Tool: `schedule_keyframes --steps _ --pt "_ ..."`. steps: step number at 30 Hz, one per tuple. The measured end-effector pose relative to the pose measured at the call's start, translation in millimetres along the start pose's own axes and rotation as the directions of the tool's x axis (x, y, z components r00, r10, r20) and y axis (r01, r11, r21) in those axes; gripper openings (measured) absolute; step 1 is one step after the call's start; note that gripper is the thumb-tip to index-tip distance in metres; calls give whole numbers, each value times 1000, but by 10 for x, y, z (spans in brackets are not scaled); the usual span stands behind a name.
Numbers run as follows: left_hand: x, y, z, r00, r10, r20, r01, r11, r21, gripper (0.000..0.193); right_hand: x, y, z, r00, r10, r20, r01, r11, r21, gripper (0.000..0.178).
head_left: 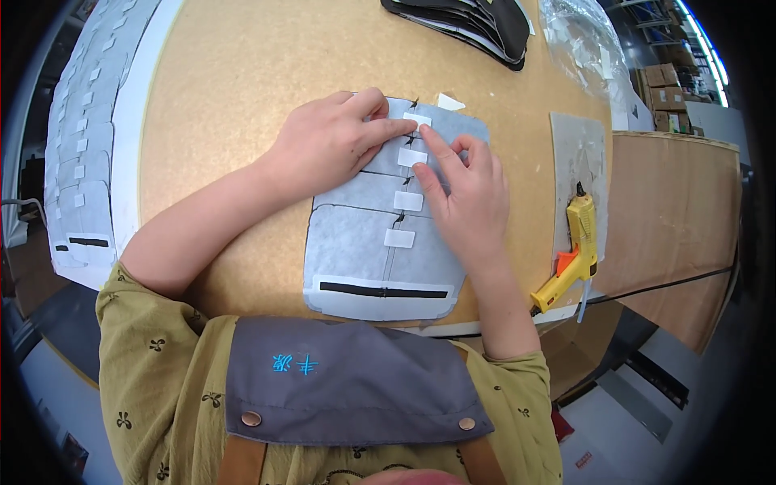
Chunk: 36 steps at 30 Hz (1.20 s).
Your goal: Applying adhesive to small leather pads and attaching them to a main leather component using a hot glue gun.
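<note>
A stack of light grey fabric-like panels [347, 242] lies before me, its edges stepped one over another. White rectangular tabs run down its middle beside thin dark cords. My left hand [335, 139] rests on the upper left of the panels, index finger stretched onto the top tab [417, 118], the others loosely bent. From the right, my right hand [470, 190] touches the same tab with its index fingertip. Its thumb is apart from that finger, at the edge of the second tab [411, 157]. A black strip [384, 290] crosses the white lower band of the nearest panel.
A yellow glue gun [579, 234] stands on a pale board [566, 137] at the right. Black folded pieces [477, 32] lie at the far edge, beside clear plastic wrap [578, 40]. More tabbed grey panels [85, 153] are on the left. A white scrap [450, 103] sits behind the stack.
</note>
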<state>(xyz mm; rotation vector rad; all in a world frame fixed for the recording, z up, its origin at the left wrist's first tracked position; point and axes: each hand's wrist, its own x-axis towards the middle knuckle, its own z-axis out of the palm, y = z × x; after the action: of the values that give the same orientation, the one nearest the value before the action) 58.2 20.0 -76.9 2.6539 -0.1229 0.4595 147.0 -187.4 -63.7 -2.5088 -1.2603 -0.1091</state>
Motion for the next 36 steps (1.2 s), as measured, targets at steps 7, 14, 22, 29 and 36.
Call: schedule_keyframes --steps 7,14,22,29,36 --pt "4 6 22 998 6 -62 -4 1000 31 40 56 9 14 999 43 -16 -41 993 107 45" --pt "8 18 5 999 -25 -27 24 1000 -12 39 40 38 28 1000 8 -18 -7 998 61 42" --pt "-51 -187 -240 802 -593 -72 386 607 -694 32 678 99 -113 959 -51 -280 55 998 5 55" --pt "-156 -222 -307 800 -592 -91 373 611 -699 33 1342 -93 449 829 -493 -266 363 834 -414 59" --pt "-241 -278 -306 772 -627 -100 374 576 -726 30 1209 -286 279 771 -488 -409 405 871 -277 53"
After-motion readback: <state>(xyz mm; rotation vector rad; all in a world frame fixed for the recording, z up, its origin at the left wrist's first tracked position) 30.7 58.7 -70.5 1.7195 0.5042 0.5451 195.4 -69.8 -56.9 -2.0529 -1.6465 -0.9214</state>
